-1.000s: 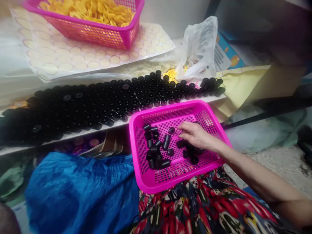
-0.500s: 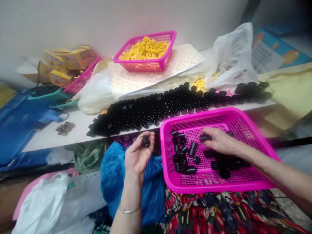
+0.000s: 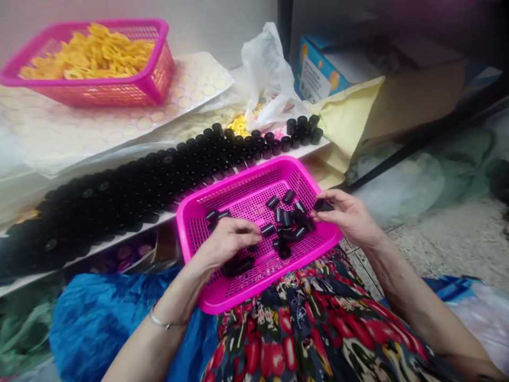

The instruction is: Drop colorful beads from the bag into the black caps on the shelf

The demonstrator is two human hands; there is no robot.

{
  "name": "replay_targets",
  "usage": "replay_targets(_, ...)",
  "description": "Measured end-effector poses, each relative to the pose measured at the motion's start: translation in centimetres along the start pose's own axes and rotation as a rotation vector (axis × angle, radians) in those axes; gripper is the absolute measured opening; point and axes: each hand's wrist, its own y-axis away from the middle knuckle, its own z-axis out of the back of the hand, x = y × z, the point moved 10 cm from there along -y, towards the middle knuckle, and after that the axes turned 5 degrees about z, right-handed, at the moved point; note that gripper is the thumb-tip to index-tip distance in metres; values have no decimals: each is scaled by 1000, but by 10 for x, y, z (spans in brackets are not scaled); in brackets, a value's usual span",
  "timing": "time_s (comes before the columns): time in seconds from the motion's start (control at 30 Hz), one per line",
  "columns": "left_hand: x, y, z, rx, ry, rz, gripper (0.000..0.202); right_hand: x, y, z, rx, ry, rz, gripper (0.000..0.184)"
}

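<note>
A pink plastic basket [image 3: 254, 175] rests on my lap with several small black cylindrical caps [image 3: 287, 218] lying loose in it. My left hand [image 3: 228, 241] reaches into the basket from the left, palm down and fingers curled together. Its fingertips are right beside a black cap [image 3: 268, 229]; what they hold, if anything, is hidden. Over the basket's right rim, my right hand [image 3: 350, 216] pinches a black cap [image 3: 323, 205] between thumb and fingers. More caps lie partly hidden under my left hand.
Behind the basket, many black caps [image 3: 167, 170] stand upright in packed rows on a white shelf. A pink basket of yellow pieces [image 3: 159, 87] sits on a patterned sheet [image 3: 199, 85]. Also there are a white plastic bag [image 3: 266, 69], a blue box [image 3: 314, 69] and a blue bag [image 3: 103, 318].
The view has swung right. My left hand, earlier palm up outside the basket with a black cap, is now palm down inside it. My right hand has moved to the right rim.
</note>
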Motion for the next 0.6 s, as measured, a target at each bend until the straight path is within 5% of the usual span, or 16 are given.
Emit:
replay_targets(0.13,-29,-16,-75,267,-571,-344,27,-2,1,-2,4,24,100,37)
replay_targets(0.23,-28,-21,-111,352,-930,-471,33,-3,-2,-3,-2,45,112,36)
replay_targets(0.4,-20,-29,-107,317,-1131,-419,31,-8,-2,-4,21,23,67,37)
replay_targets(0.6,-2,-39,-69,248,-800,-253,37,-4,-2,-4,23,-1,127,37)
